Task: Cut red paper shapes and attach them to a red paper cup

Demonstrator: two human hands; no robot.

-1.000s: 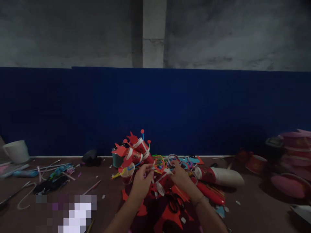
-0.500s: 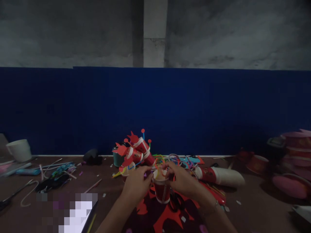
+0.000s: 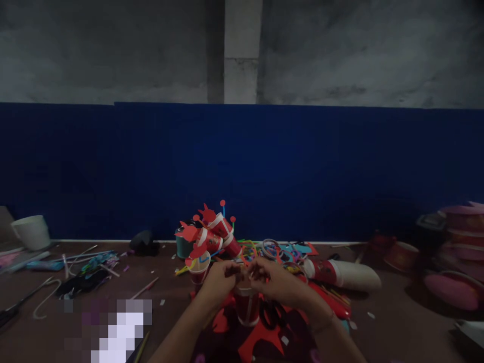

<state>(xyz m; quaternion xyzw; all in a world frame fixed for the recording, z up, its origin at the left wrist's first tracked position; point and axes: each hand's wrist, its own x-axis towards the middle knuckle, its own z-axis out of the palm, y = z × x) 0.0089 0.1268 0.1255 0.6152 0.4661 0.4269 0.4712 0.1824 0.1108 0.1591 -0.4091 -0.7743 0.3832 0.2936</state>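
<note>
Left hand [image 3: 219, 281] and right hand [image 3: 273, 280], fingers curled, have drawn closer above the cup [image 3: 248, 306]; work now centres there. Their grip cannot be told.

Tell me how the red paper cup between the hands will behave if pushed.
The red paper cup would probably tip easily, since it narrows toward its base. Its paper body suggests it is light for its size. Knocked over, it may roll in a curve, being round and tapered.

1 red paper cup [image 3: 248, 306], upright, pale side stripe, white rim between left hand [image 3: 220, 280] and right hand [image 3: 275, 280]
</note>
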